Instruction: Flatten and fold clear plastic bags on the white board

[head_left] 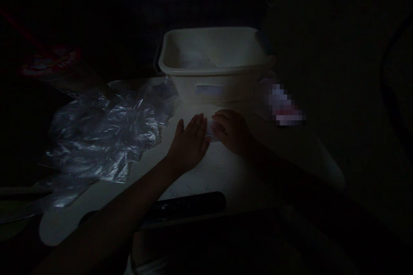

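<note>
The scene is very dark. On the pale board (196, 180) my left hand (190, 144) lies flat, its fingers stretched forward. Between my hands is a small, pale, thin piece that looks like clear plastic (211, 129); its exact kind is hard to make out. My right hand (232, 131) is curled at its right edge, fingers bent over it. The left hand's fingertips touch or nearly touch its left side. Just beyond both hands stands a cream plastic tub (183, 84) with some pale, clear material (196, 58) inside.
A heap of crinkled clear plastic bags (103, 137) covers the board's left side. A long black object (190, 204) lies along the near edge, partly behind my left forearm. Right of the tub is a blurred-out pink and white item (285, 107). Something red (61, 60) shows at far left.
</note>
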A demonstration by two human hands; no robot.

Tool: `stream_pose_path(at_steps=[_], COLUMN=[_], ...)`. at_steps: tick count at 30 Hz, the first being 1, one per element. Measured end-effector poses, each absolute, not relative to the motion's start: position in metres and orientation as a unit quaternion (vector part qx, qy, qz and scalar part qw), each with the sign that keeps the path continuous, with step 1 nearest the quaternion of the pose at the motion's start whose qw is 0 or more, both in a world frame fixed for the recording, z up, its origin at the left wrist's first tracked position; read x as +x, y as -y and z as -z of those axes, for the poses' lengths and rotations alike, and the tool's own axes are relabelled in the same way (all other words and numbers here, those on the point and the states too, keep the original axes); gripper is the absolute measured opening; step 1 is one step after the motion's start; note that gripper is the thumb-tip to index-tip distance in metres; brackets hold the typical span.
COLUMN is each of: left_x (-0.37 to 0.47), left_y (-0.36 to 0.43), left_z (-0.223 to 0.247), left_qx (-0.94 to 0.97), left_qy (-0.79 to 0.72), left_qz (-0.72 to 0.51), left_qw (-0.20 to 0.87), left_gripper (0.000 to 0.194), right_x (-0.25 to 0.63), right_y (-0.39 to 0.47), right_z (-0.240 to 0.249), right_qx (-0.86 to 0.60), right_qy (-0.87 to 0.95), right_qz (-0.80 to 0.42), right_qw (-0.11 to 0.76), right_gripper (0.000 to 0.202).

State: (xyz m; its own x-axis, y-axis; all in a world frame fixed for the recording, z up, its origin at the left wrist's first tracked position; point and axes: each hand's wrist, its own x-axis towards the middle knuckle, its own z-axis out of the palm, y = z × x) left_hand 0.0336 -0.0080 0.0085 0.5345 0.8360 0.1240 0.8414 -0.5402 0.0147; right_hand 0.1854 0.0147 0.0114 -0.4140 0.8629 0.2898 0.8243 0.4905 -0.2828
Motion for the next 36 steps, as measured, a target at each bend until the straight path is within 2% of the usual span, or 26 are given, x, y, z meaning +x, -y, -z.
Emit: stream_pose_path(at_steps=[9,17,28,36], left_x=[0.033,0.034,0.034,0.034], left_y=[0.008,0.008,0.008,0.008], left_z=[-0.008,-0.008,-0.006,-0.007], left_qx=[-0.886,-0.888,-0.887,-0.886], left_qy=[0.459,0.456,0.456,0.457], left_qz=[0.068,0.055,0.068,0.076], left_qw=[0.020,0.028,0.026,0.017], left_gripper=[0.047,0.046,0.046,0.048], right_x=[0.198,0.198,0.196,0.197], right_y=[-0.025,-0.028,-0.028,-0.029], right_z=[-0.010,-0.014,-0.016,-0.015], right_qx=[-0.586,-0.586,-0.589,-0.589], right_qy=[0.780,0.787,0.763,0.732], right_qz=[-0.063,-0.086,-0.145,-0.221], right_qw=[0.209,0.174,0.224,0.261], right_gripper=[0.024,0.019,0.013,0.021])
